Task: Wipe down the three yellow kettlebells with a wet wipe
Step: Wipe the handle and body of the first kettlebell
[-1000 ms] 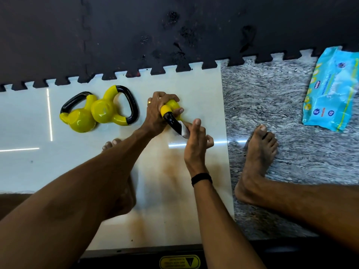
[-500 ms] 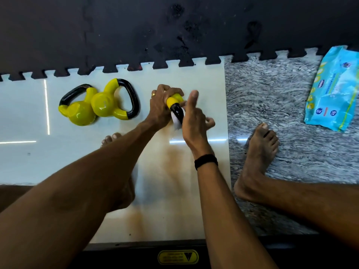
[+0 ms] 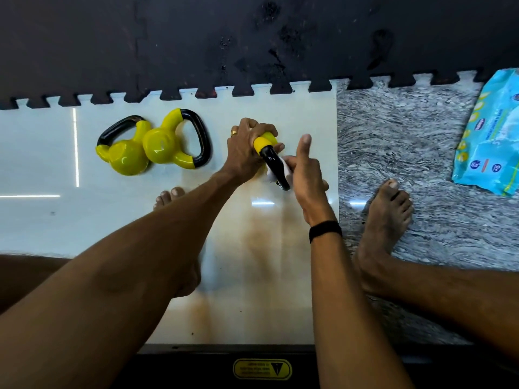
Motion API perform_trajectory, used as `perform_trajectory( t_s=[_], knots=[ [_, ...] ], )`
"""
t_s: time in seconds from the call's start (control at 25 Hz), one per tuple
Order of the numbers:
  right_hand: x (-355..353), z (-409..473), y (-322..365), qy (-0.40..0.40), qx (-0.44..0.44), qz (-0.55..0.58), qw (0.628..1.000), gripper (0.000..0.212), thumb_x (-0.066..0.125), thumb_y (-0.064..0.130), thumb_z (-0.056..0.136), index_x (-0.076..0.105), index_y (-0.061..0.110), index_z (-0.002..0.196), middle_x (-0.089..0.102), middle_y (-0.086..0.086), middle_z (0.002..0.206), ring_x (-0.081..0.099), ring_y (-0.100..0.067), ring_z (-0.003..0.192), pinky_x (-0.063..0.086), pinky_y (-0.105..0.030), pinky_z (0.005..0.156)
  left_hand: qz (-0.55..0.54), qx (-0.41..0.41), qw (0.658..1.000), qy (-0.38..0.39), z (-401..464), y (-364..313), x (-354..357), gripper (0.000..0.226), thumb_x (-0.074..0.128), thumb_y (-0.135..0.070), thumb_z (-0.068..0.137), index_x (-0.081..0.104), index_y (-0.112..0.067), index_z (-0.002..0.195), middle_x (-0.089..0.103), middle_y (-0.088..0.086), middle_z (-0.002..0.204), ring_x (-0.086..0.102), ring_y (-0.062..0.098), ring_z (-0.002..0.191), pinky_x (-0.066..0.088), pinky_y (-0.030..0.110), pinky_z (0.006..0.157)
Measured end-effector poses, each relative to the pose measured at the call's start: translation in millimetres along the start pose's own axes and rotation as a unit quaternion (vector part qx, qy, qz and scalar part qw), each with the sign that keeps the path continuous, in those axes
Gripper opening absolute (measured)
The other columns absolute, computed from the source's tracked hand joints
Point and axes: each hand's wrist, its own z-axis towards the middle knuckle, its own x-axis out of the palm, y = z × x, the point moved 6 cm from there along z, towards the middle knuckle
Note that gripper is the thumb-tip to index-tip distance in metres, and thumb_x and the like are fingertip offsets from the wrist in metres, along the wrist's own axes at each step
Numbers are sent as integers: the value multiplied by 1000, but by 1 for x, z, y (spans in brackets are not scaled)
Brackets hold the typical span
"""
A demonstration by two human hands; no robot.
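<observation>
Two yellow kettlebells with black handles lie touching on the white floor tile, one (image 3: 126, 155) on the left and one (image 3: 165, 147) just right of it. My left hand (image 3: 247, 153) grips the yellow body of a third kettlebell (image 3: 265, 141), mostly hidden under my fingers. Its black handle (image 3: 275, 167) sticks out toward me. My right hand (image 3: 306, 175) presses a white wet wipe (image 3: 271, 175) around that handle, with the thumb raised.
A blue pack of wet wipes (image 3: 491, 136) lies on the grey marbled floor at the right edge. My bare right foot (image 3: 384, 220) rests on that floor; the toes of my left foot (image 3: 170, 195) show beside my left forearm. A black foam mat (image 3: 252, 37) borders the far side.
My right hand slid the wipe along the black handle, up toward the yellow end and back down toward me. My left hand kept its grip on the kettlebell body.
</observation>
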Motion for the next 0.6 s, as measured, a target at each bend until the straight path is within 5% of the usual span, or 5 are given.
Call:
perform_trajectory(
  t_s=[0.2, 0.4, 0.52, 0.6],
  knots=[
    [1, -9, -26, -88, 14, 18, 996, 77, 13, 58, 99, 76, 18, 80, 65, 7, 69, 54, -2, 88, 4, -50, 115, -10, 3, 1000, -3, -1, 2, 1, 48, 56, -66, 73, 64, -31, 104, 49, 6, 108, 44, 24, 102, 39, 37, 87],
    [-8, -7, -25, -121, 7, 119, 985, 70, 15, 55, 100, 71, 30, 67, 63, 10, 60, 55, -3, 80, 15, -46, 113, -1, -9, 1000, -10, 2, 0, 1, 36, 64, -58, 76, 64, -32, 102, 49, 4, 104, 43, 20, 97, 40, 38, 87],
    [4, -12, -44, -130, 6, 128, 983, 69, 16, 52, 101, 77, 22, 86, 67, 6, 69, 53, -7, 85, 15, -44, 111, 34, -13, 999, -8, 3, -3, 2, 35, 63, -57, 79, 63, -32, 103, 48, 4, 103, 44, 24, 99, 39, 38, 86],
    [9, -14, -50, -132, -10, 206, 970, 65, 21, 51, 101, 76, 17, 94, 71, 3, 80, 56, -9, 85, 31, -35, 101, 71, -27, 997, -12, 5, -7, 2, 37, 59, -58, 81, 63, -30, 105, 48, 6, 102, 44, 26, 99, 38, 39, 85]
  ],
)
